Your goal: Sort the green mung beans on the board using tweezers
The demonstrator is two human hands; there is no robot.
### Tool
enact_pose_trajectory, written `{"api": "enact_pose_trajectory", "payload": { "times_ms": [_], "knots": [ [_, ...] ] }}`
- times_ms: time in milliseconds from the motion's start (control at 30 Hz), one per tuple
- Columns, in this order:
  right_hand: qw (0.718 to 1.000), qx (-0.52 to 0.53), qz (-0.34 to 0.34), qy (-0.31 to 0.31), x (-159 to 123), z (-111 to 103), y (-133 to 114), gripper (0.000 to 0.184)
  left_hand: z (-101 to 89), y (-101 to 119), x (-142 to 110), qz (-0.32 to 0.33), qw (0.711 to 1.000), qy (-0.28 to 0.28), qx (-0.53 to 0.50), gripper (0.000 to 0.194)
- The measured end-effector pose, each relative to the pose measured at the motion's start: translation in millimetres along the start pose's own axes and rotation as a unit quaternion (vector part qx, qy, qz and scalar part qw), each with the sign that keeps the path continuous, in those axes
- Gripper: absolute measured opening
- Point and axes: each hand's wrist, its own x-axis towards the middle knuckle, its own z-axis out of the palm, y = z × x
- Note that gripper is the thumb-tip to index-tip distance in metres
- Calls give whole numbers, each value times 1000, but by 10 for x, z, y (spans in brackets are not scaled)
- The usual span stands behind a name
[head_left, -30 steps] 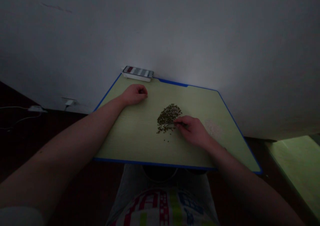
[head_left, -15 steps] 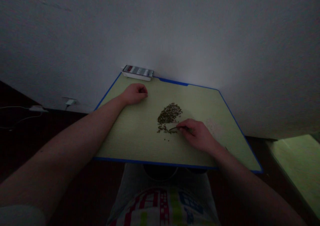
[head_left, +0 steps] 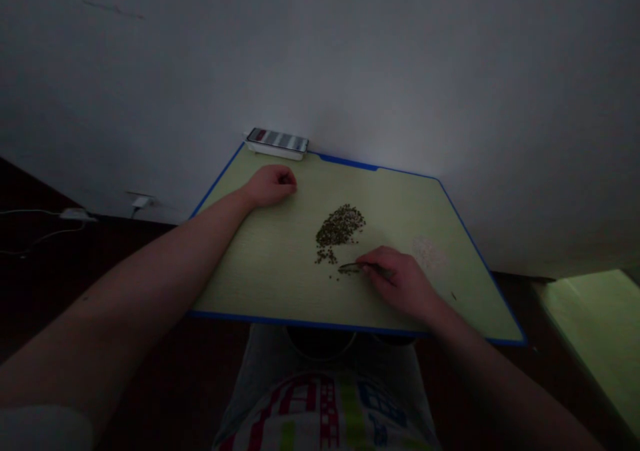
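Observation:
My right hand [head_left: 400, 278] pinches a pair of dark, thin tweezers [head_left: 354, 265], their tips low over the board [head_left: 270, 271]. Beneath the tips lies a short row of small brownish-green grains [head_left: 349, 271]. Just beyond is the main heap of grains [head_left: 343, 224], some pale bits mixed in, and a few strays lie on its near side. My left hand [head_left: 273, 184] rests on the board at the left, fingers curled in a loose fist with nothing visible in them. To the right of my right hand is a thin spread of pale grains [head_left: 429, 251].
A phone [head_left: 279, 139] lies on a white box [head_left: 275, 151] at the board's far left corner, by the wall [head_left: 380, 71]. A small dark sliver [head_left: 453, 296] lies near the right edge. A plug [head_left: 142, 202] and cables are at the wall's left; a pale green surface [head_left: 595, 331] stands right.
My right hand has moved slightly toward me and right with the tweezers, and a small group of grains has been drawn away from the heap. My left hand stays put.

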Motion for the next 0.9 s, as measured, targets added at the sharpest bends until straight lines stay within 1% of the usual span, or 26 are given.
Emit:
{"api": "enact_pose_trajectory", "payload": {
  "times_ms": [233,367,567,667,900],
  "knots": [
    [995,-48,-76,46,-83,153,-128,27,5,-1,-4,4,1000,1,-14,19],
    [990,-94,-90,56,-132,216,-151,29,11,-28,9,4,1000,2,-14,18],
    [980,-161,-99,59,-162,231,-152,29,8,-28,11,-1,1000,2,-2,18],
    [981,-161,-92,63,-138,221,-133,27,8,-26,6,5,1000,2,-3,18],
    [989,-104,-88,56,-97,176,-96,29,4,-8,-5,4,1000,3,-4,17]
  ]
}}
